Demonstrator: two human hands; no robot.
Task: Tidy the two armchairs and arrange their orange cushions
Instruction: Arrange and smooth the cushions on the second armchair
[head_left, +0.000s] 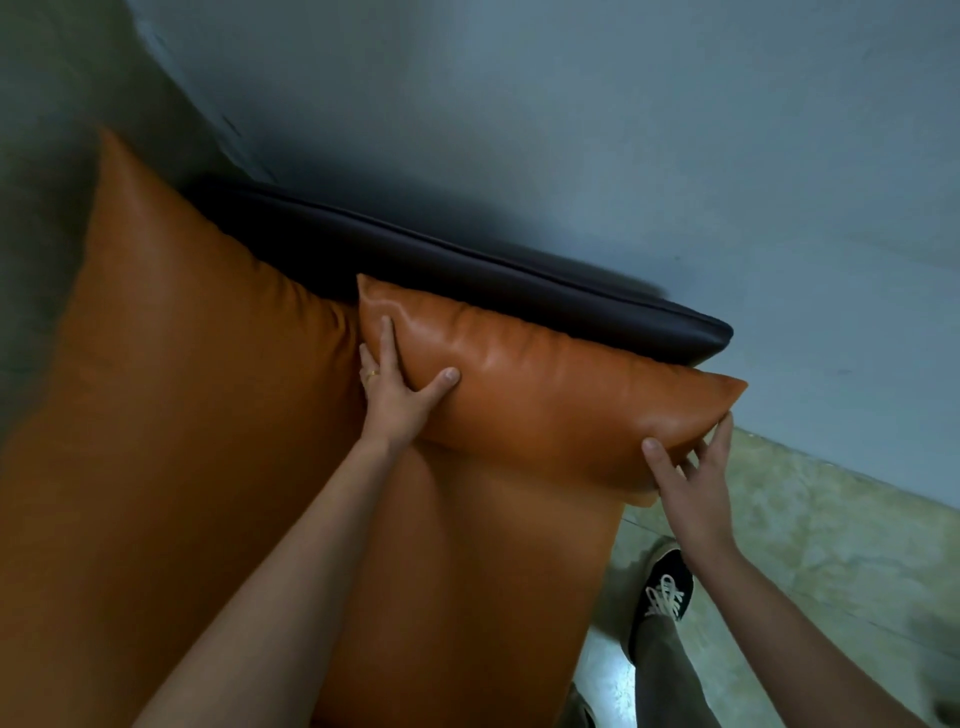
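A small orange leather cushion (540, 395) lies along the dark armchair back (467, 270), on top of the orange seat cushion (467, 571). A large orange cushion (171, 364) stands upright to its left. My left hand (400, 384) grips the small cushion's left end, thumb on its front and fingers behind. At the cushion's right end my right hand (691, 478) holds the corner, with the thumb on the front and the fingers at the edge.
A grey-blue wall (623, 130) rises right behind the armchair. Pale stone floor (805, 545) lies to the right. My foot in a black shoe with white laces (665, 587) stands beside the seat.
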